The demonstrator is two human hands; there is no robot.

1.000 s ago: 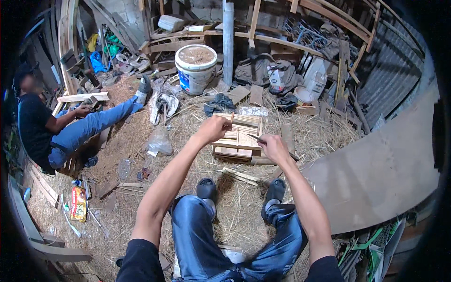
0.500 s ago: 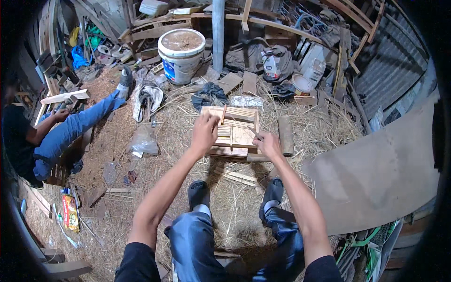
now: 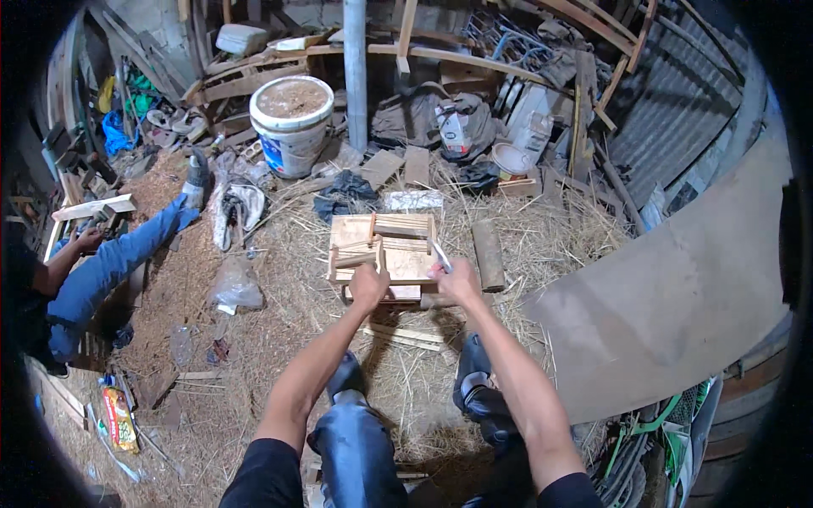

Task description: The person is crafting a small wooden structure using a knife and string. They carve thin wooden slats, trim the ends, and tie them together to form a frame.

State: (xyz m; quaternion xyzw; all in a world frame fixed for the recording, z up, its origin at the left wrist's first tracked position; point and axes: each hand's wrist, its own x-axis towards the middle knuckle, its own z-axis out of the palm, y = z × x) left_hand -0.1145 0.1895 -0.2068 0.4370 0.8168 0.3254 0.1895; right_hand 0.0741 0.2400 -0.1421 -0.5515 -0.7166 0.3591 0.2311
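While the right hand [image 3: 457, 281] closes around a slim blade [image 3: 439, 255] at 4 o'clock on the slatted wooden stand [image 3: 409, 264], 12 o'clock from the shoes [image 3: 472, 356], the left hand [image 3: 370, 286] curls at 7 o'clock, its grip unclear; bracing firmly, blade angled away, seems wise

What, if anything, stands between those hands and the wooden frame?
Nothing visible: the left hand is at the near edge of the wooden frame; the right hand, holding a knife-like tool, by its right side.
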